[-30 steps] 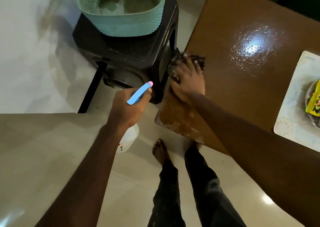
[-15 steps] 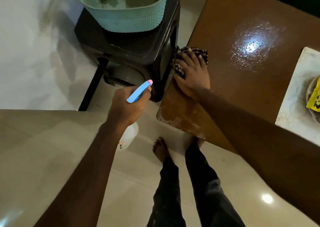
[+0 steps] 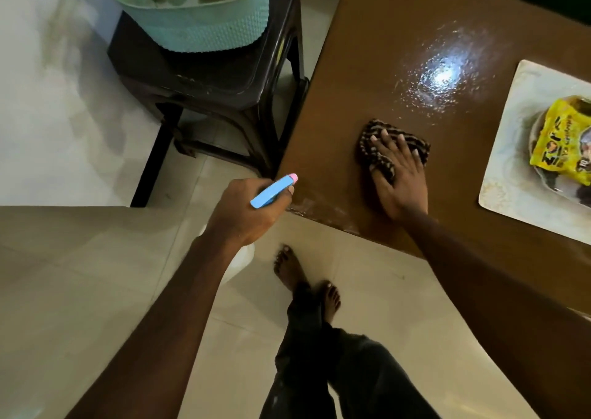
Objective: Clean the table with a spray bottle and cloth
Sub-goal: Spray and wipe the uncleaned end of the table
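Note:
My right hand (image 3: 399,175) lies flat on a dark striped cloth (image 3: 377,148), pressing it onto the brown table (image 3: 367,51), some way in from the near left corner. My left hand (image 3: 246,207) grips a spray bottle (image 3: 273,191) just off that corner; its blue head with a pink nozzle points up and right, and its white body hangs mostly hidden below my hand. A wet, shiny patch (image 3: 443,73) glistens on the table beyond the cloth.
A pale placemat (image 3: 511,169) at the right table edge carries a plate with a yellow packet (image 3: 563,140). A dark plastic stool (image 3: 217,79) with a mint-green basket (image 3: 198,25) stands against the table's left side. My bare feet (image 3: 307,278) stand on the tiled floor.
My right hand slid the cloth from the table's left edge rightward and inward onto the surface. My left hand with the spray bottle stayed about where it was, by the corner.

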